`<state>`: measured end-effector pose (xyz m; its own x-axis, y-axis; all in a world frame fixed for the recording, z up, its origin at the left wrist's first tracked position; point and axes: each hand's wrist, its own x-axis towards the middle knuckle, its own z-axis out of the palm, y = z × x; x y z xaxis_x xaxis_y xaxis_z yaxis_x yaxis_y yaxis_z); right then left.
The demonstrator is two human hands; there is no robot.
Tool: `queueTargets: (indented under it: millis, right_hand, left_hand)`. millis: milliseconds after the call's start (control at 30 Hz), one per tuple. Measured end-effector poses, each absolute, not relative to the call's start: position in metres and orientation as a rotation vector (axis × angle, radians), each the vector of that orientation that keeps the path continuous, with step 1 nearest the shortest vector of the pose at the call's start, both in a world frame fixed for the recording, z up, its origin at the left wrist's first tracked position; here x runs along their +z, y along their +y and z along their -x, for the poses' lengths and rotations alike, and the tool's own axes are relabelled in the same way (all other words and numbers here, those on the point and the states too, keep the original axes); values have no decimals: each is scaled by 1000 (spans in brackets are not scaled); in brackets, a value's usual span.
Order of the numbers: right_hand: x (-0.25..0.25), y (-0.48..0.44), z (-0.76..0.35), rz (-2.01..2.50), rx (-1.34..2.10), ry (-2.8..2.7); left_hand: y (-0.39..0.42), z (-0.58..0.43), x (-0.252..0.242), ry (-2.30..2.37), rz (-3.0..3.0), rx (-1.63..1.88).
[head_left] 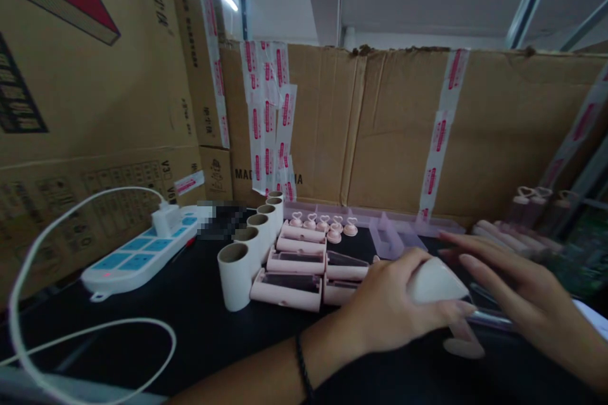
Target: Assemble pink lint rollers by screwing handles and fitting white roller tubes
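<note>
My left hand (389, 304), with a dark cord at the wrist, is closed around a white roll-like piece (434, 281); its far side is hidden. Just to the right, my right hand (517, 291) has its fingers stretched out near the piece, and whether they touch it is unclear. Under the left fingertips hangs or lies a pale pink part with a rounded end (464, 347). Left of the hands lie several pink half-open cases (287, 294) in two columns. A row of upright white paper rolls (236, 285) stands beside them.
Behind the cases sit several pink heart-topped caps (323, 224) and a translucent purple tray (375, 212). More pink rollers (513, 237) are at the far right. A power strip (142, 253) with a white cable (28, 253) occupies the left. Cardboard walls (389, 133) enclose the back and left.
</note>
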<state>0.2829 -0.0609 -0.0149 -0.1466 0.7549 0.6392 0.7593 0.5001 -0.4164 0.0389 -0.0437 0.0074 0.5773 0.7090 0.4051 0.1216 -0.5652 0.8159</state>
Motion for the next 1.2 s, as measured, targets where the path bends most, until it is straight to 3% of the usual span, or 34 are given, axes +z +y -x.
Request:
queueTargets:
  millis: [467, 800, 1033, 1200]
  right_hand:
    - [21, -108, -265, 1120, -148, -2179]
    - [30, -127, -249, 1273, 88, -2088]
    - [34, -123, -229, 1345, 141, -1733]
    - [54, -62, -239, 1273, 215, -1722]
  left_hand:
    - [-35, -32, 15, 601, -2269, 754]
    - [-40, -33, 14, 499, -2401, 724]
    - [-45, -39, 17, 716, -2275, 1011]
    - [-49, -40, 7, 706, -2222, 1192]
